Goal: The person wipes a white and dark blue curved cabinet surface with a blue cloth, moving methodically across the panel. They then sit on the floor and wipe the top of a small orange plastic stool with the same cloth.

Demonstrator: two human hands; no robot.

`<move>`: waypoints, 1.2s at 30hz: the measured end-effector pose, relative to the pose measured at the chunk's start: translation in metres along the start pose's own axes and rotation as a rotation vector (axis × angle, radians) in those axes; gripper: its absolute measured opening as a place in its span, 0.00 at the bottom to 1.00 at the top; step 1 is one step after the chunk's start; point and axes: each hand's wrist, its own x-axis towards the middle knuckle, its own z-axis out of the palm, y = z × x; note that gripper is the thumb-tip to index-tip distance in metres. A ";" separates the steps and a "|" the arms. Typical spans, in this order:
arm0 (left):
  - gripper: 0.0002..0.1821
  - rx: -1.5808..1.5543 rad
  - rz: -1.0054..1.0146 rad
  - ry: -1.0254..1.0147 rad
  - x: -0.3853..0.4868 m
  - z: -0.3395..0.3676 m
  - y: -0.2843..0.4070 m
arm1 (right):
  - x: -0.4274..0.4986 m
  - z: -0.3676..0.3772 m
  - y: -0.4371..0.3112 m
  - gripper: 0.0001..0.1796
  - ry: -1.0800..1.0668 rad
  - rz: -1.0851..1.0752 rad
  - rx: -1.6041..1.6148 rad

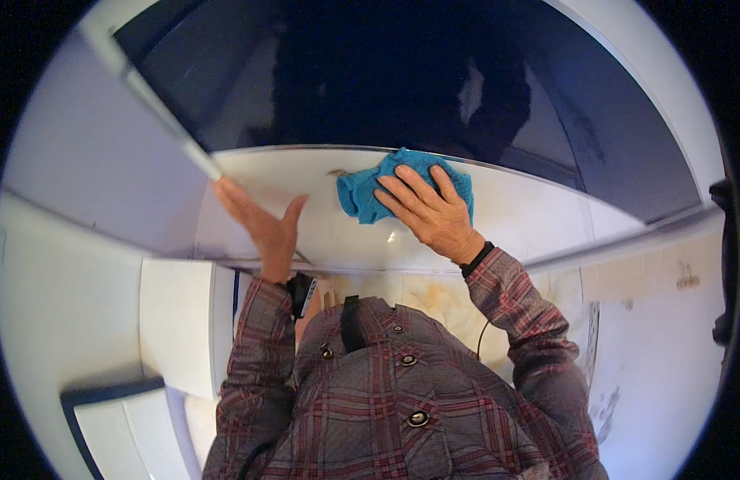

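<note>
A crumpled blue cloth (365, 195) lies against a white glossy panel (526, 207), just below the edge of a dark, reflective panel (394, 90). My right hand (433, 213) presses flat on the cloth with its fingers spread over it. To the left, my left hand (262, 225) holds nothing; its thumb stands apart, and its fingertips are at the lower end of a pale edge strip (184, 144) beside the dark panel. A small dark smudge or mark (335, 173) shows on the white panel left of the cloth.
White box-like units (175, 324) stand at the lower left, one with a dark edge (112, 387). A pale wall (94, 138) rises on the left. Marked, stained pale surfaces (651, 336) lie at the right. A thin dark cable (480, 342) hangs beside my right sleeve.
</note>
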 end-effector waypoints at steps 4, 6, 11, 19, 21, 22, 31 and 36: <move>0.66 -0.079 -0.047 0.004 0.000 -0.005 0.003 | 0.032 0.018 -0.029 0.26 -0.050 -0.083 0.040; 0.66 -0.091 -0.035 -0.014 -0.001 -0.007 0.004 | 0.036 0.018 -0.025 0.26 -0.041 -0.109 0.071; 0.66 -0.135 -0.105 -0.109 -0.008 -0.004 0.002 | 0.054 0.015 -0.001 0.25 0.206 0.020 -0.007; 0.67 -0.233 -0.105 -0.127 -0.011 -0.002 -0.002 | 0.084 0.058 -0.037 0.30 -0.152 -0.360 0.045; 0.67 -0.223 -0.079 -0.153 -0.012 -0.001 -0.005 | 0.067 0.060 -0.030 0.31 -0.258 -0.439 0.008; 0.67 -0.226 -0.091 -0.165 -0.014 0.000 -0.005 | 0.059 0.060 -0.025 0.31 -0.326 -0.473 0.002; 0.58 -0.288 -0.249 -0.210 -0.023 0.009 -0.015 | 0.081 0.099 -0.061 0.30 -0.116 -0.412 0.162; 0.56 -0.266 -0.277 -0.243 -0.026 0.008 -0.025 | 0.017 0.105 -0.041 0.28 -0.418 -0.488 0.156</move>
